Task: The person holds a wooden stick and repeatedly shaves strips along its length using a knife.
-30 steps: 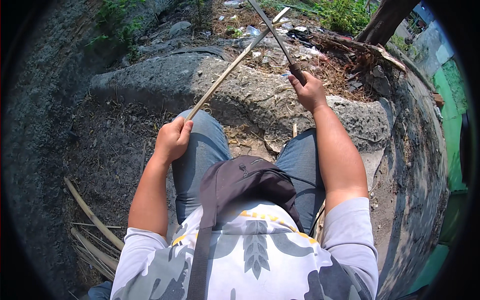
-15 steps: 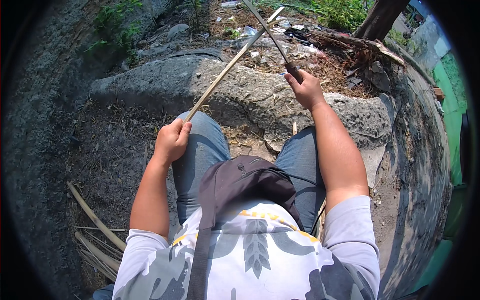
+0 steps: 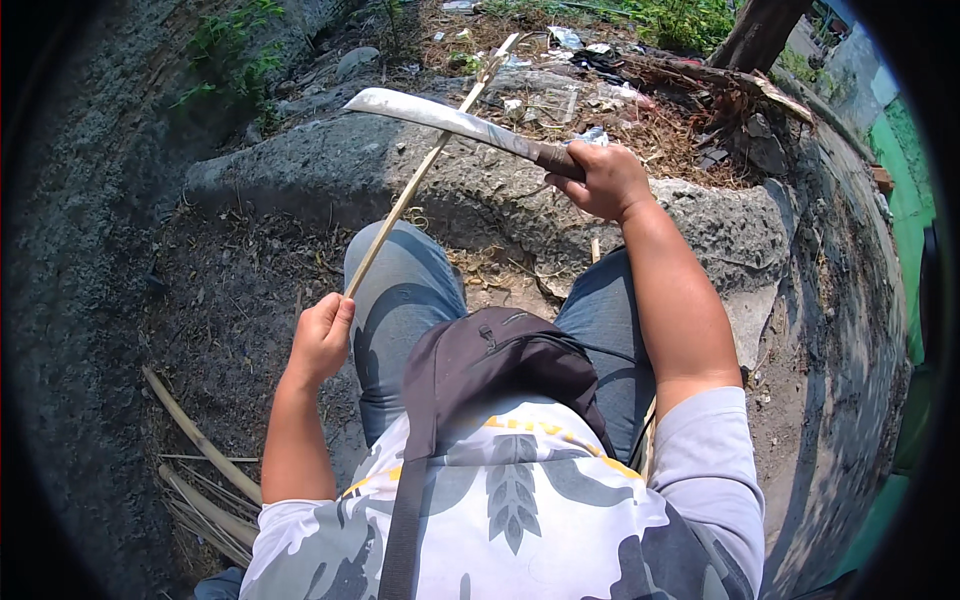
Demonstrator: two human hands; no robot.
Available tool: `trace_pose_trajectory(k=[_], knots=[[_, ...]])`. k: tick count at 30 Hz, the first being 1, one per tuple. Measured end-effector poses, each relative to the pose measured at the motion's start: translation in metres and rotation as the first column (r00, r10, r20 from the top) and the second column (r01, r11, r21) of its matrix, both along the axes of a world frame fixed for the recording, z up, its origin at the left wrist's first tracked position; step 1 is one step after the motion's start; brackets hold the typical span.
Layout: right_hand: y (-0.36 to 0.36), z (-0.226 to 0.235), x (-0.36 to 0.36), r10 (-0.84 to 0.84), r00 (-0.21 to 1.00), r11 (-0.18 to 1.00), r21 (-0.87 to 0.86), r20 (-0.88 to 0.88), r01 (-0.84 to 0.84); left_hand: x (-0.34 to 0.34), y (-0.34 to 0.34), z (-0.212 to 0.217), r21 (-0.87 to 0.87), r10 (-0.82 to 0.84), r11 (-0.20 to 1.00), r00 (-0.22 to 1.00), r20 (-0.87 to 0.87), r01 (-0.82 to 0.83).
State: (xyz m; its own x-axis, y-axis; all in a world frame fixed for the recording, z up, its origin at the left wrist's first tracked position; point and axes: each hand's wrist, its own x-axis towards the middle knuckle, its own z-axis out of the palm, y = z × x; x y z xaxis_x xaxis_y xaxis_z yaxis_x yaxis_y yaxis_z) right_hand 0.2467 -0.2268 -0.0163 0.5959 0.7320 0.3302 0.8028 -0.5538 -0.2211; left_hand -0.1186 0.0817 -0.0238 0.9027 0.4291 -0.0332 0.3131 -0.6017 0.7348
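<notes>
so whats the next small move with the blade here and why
Probably draw the machete down along the thin bamboo strip, away from the body. The right hand holds the blade across the strip, and the left hand grips its lower end over the knee, so the strip looks braced for a shaving stroke.

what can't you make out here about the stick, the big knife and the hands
Head view only:
- The stick: its near end is hidden inside the left hand; its far tip is lost among litter.
- The knife: its handle is covered by the right hand.
- Whether the blade touches the stick where they cross: cannot tell.
</notes>
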Motion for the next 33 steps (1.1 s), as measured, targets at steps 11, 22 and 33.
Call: trace_pose_trajectory(k=[11, 22, 33], knots=[[0.008, -0.007, -0.013, -0.026, 0.995, 0.986, -0.169, -0.093, 0.010, -0.017, -0.005, -0.030, -0.108, -0.021, 0.994, 0.996, -0.083, 0.012], [0.023, -0.012, -0.007, -0.313, 0.940, 0.916, -0.305, -0.135, 0.261, -0.008, -0.016, -0.020, 0.009, -0.004, 1.000, 0.985, -0.171, 0.005], [0.009, -0.020, -0.005, -0.051, 0.979, 0.997, -0.074, -0.198, 0.038, -0.012, 0.000, -0.026, -0.050, -0.056, 0.997, 0.992, -0.110, 0.050]])
